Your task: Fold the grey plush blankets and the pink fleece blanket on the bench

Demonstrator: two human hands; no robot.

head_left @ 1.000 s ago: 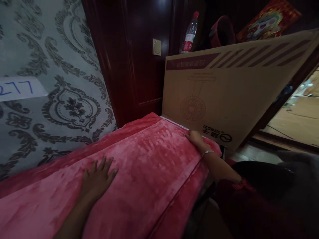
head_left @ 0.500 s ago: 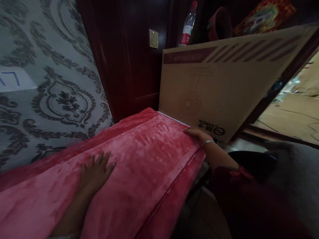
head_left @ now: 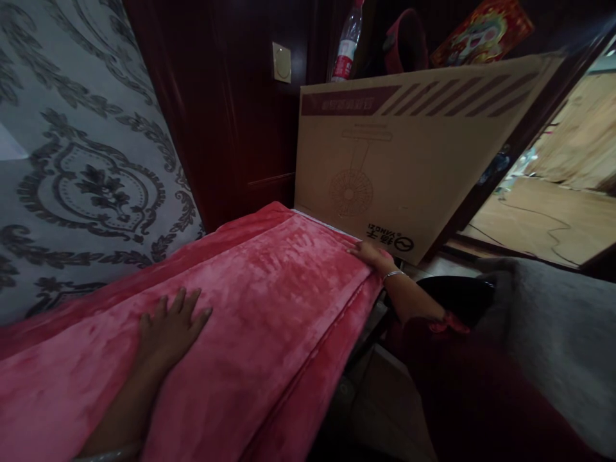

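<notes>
A pink plush blanket (head_left: 260,301) lies spread in a long, folded layer from the lower left toward the cardboard box, with a darker pink layer showing along both sides. My left hand (head_left: 168,327) rests flat on it with fingers spread. At the far right corner, my right hand (head_left: 374,254) lies over the blanket's edge, its fingers stretched out toward the left. A thin pale strip (head_left: 322,223) shows along the far end. What supports the blanket is hidden.
A large cardboard box (head_left: 409,160) stands beyond the blanket's far end. Behind it are a plastic bottle (head_left: 347,51) and a red printed packet (head_left: 484,35). Patterned wallpaper (head_left: 96,179) borders the left. To the right are a black tub-like object (head_left: 452,298) and grey fabric (head_left: 543,340).
The view has shifted slightly to the right. My right hand has settled flatter over the blanket's corner; my left hand stays on the same part of the blanket.
</notes>
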